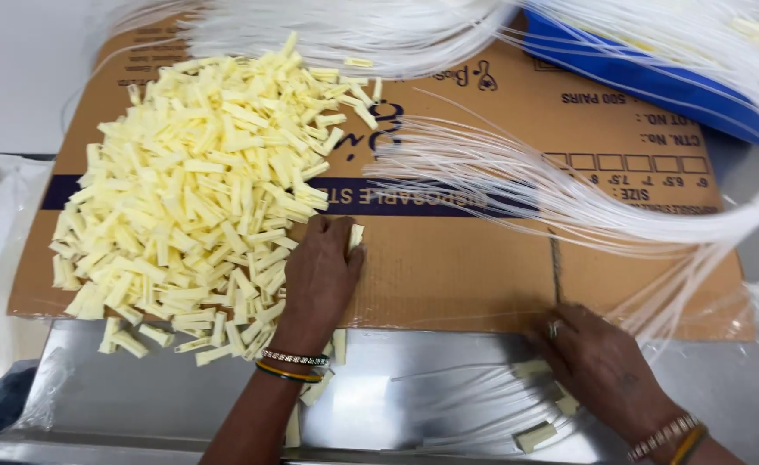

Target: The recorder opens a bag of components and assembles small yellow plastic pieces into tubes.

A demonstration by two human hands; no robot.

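- Fingers of the left hand (pixel 321 274) pinch one pale yellow plastic clip (pixel 355 236) at the edge of the heaped pile of clips (pixel 192 185).
- Right hand (pixel 599 362) presses flat, fingers spread, on thin clear plastic tubes (pixel 483 392) right of that pile.
- Loose tubes could tangle or slip.

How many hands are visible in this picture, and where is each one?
2. The left hand rests at the edge of the pile of pale yellow clips on the cardboard. The right hand presses thin white tubes lower right.
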